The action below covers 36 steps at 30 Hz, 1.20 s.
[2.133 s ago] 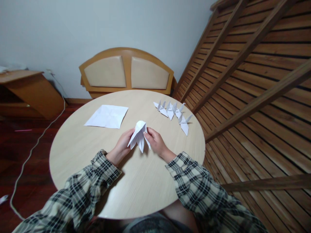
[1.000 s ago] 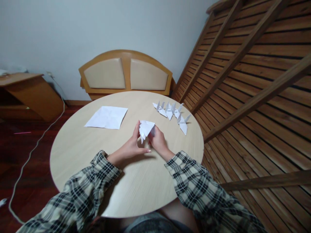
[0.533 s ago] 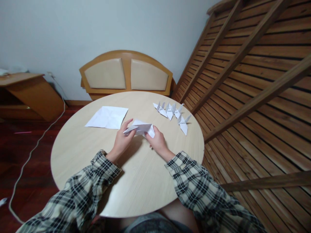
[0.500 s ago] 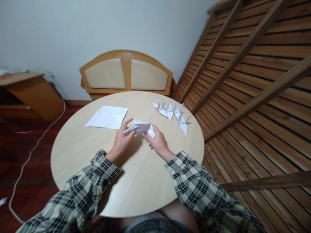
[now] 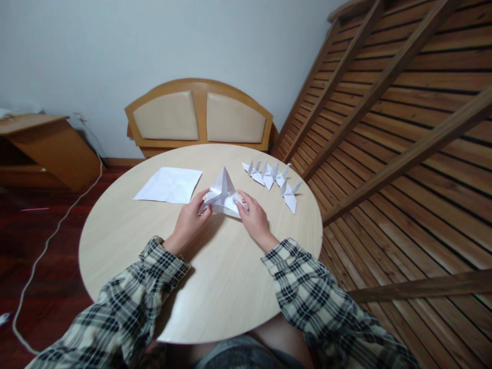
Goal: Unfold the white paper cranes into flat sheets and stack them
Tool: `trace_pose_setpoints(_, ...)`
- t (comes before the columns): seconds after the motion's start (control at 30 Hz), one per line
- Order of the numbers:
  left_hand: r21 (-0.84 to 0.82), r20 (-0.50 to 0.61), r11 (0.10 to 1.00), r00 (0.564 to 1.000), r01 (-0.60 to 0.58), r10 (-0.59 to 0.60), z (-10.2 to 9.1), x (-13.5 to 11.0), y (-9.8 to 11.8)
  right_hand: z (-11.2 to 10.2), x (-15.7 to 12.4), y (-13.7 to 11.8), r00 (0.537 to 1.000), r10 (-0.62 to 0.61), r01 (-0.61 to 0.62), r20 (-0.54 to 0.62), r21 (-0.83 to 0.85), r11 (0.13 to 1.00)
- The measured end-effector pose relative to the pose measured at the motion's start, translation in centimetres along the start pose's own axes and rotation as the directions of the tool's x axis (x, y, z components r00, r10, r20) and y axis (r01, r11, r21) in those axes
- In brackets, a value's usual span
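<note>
A partly folded white sheet of origami paper [image 5: 223,193] is held between my two hands above the middle of the table, one pointed flap standing up at its centre. My left hand [image 5: 191,218] pinches its left side, with the thumb in front. On the right side, my right hand [image 5: 254,218] grips the other edge with thumb and fingers. To the left and beyond lies a flat white sheet with faint creases [image 5: 169,185]. Several finished white paper cranes stand to the right, the nearest crane [image 5: 290,197] a little apart from the others.
The round pale wooden table [image 5: 126,246] has its curved edge close to my lap. A headboard with cream panels [image 5: 200,110] stands behind it. Slatted wood [image 5: 384,154] leans along the right. A white cable [image 5: 48,241] runs over the floor at left, near a wooden desk [image 5: 54,148].
The folded paper has opened up, and its pointed flap now rises between my hands. My left fingers have closed round the left side. The flat sheet and the cranes stay put.
</note>
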<state>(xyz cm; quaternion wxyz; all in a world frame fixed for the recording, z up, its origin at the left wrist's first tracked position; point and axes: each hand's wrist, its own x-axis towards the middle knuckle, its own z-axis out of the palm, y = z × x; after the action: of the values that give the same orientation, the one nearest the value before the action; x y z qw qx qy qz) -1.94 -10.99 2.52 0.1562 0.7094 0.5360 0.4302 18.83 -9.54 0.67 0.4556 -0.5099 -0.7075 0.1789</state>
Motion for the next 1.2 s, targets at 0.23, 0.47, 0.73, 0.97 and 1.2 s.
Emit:
trace_pose_setpoints(0.23,-0.008,-0.014,1.000,0.999,0.029,-0.029,-0.5,0.2,-0.3,0.3,0.6,1.1,0.994,0.100,-0.089,-0.052,0.180,0.980)
trace_pose_setpoints(0.47,-0.319,-0.116,0.934,0.972,0.158,-0.204,-0.6,1.1,-1.2,0.4,1.1,1.7,0.968,0.230,-0.194,-0.101,0.276,0.941)
trace_pose_setpoints(0.73,-0.348,-0.053,0.923,0.979,0.166,-0.196,-1.1,1.3,-1.4,0.6,1.2,2.9,0.923,0.381,-0.319,-0.053,0.448,0.835)
trace_pose_setpoints(0.97,-0.383,-0.069,0.917,0.987,0.110,-0.147,-0.6,0.9,-1.4,1.1,1.5,3.5,0.895,0.444,-0.377,-0.043,0.460,0.804)
trace_pose_setpoints(1.2,-0.374,-0.078,0.917,0.981,0.136,-0.177,-0.2,0.9,-1.9,1.1,1.3,3.6,0.901,0.427,-0.373,-0.075,0.365,0.853)
